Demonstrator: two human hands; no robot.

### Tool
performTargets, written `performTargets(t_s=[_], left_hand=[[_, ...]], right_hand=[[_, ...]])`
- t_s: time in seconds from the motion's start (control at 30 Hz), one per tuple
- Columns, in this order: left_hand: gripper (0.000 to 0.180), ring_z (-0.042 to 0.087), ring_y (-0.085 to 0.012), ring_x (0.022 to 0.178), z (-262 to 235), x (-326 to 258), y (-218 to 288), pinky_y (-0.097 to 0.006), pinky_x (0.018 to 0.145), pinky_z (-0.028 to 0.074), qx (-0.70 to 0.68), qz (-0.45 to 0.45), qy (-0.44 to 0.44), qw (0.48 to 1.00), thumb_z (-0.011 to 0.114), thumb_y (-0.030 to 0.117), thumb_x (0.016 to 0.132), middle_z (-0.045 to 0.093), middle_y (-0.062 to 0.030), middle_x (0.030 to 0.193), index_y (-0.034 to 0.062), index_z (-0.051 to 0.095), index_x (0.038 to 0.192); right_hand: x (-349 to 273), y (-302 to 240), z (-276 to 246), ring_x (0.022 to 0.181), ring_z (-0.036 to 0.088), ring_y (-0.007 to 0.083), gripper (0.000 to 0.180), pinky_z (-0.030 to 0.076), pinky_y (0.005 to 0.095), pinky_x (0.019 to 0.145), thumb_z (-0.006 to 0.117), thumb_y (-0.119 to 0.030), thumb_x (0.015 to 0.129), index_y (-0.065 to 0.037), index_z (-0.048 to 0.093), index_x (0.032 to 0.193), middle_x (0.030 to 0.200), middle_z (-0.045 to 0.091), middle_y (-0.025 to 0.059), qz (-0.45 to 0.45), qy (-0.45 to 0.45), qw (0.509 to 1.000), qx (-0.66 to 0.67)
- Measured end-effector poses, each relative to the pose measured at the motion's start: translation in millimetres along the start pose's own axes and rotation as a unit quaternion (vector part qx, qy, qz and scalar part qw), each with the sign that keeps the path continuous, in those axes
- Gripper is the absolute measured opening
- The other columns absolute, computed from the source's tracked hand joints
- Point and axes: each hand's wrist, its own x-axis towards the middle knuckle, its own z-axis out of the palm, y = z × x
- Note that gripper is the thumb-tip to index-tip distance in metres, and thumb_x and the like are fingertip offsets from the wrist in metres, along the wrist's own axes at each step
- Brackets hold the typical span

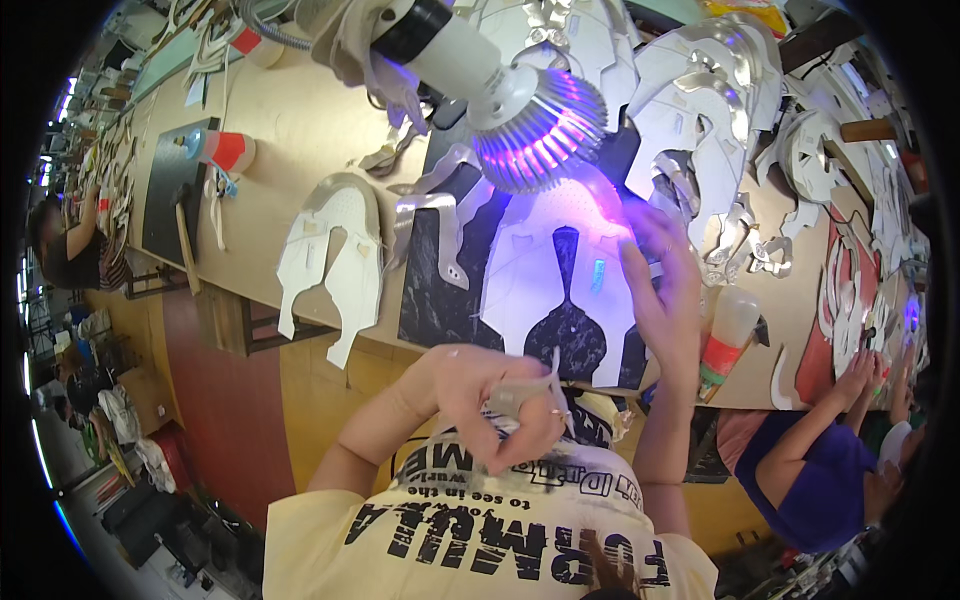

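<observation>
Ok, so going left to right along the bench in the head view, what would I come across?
Hammer, loose white panel, lamp-lit white panel, right hand, red-banded bottle, red sheet.

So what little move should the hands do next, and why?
Probably bring the small pale piece in the left hand closer to the white panel. The left hand is back near the shirt, while the right hand is at the panel's right edge, where the lamp shines purple.
</observation>
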Motion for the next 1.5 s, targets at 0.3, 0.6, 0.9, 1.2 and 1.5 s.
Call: performTargets(t_s=[0.3,0.6,0.9,1.2,1.5], left_hand=[[0.079,0.055,-0.0189,0.063,-26,2,-26,-0.033,0.064,0.042,-0.161,0.171,0.07,0.969,0.037,0.077,0.091,0.054,-0.0033,0.064,0.0048,0.066,0.079],[0.03,0.06,-0.0165,0.085,13,-17,-25,-0.032,0.08,0.048,0.368,-0.164,0.466,0.788,0.051,0.024,0.104,0.065,-0.0086,0.09,-0.0008,0.067,0.108],[0.029,0.064,-0.0171,0.085,11,-12,-33,-0.029,0.074,0.051,0.168,-0.2,0.507,0.822,0.065,0.012,0.095,0.067,-0.0081,0.096,0.0036,0.064,0.123],[0.032,0.063,-0.0239,0.075,4,-6,-32,-0.033,0.067,0.048,0.405,-0.194,0.381,0.808,0.066,0.012,0.093,0.064,-0.0103,0.089,0.0064,0.064,0.124],[0.032,0.062,-0.0061,0.067,-11,-5,-42,-0.024,0.056,0.05,0.353,-0.051,0.623,0.697,0.066,0.003,0.092,0.066,-0.0077,0.082,-0.0005,0.057,0.123]], right_hand=[[-37,-34,-3,0.083,0.057,0.0086,0.019,0.046,0.0249,0.076,0.075,-0.012,0.088,-0.001,0.067,0.101,0.089,0.064,0.0008,0.17,-0.156,0.919,0.318],[-52,-27,-18,0.07,0.056,0.0059,0.012,0.046,0.0218,0.064,0.07,-0.004,0.091,0.002,0.061,0.097,0.079,0.062,0.001,0.181,-0.205,0.935,0.225],[-62,-10,-25,0.073,0.062,0.0059,0.015,0.05,0.0208,0.065,0.073,-0.006,0.09,0.002,0.063,0.097,0.081,0.066,0.0022,0.318,-0.174,0.896,0.257],[-62,4,-46,0.074,0.066,0.0068,0.015,0.05,0.0194,0.065,0.077,-0.004,0.085,0.0,0.065,0.093,0.083,0.069,0.0026,0.299,-0.177,0.914,0.208],[-30,11,-1,0.067,0.059,0.0019,0.014,0.046,0.0166,0.058,0.073,-0.008,0.09,0.001,0.066,0.098,0.08,0.067,0.0001,0.294,-0.096,0.923,0.231]])
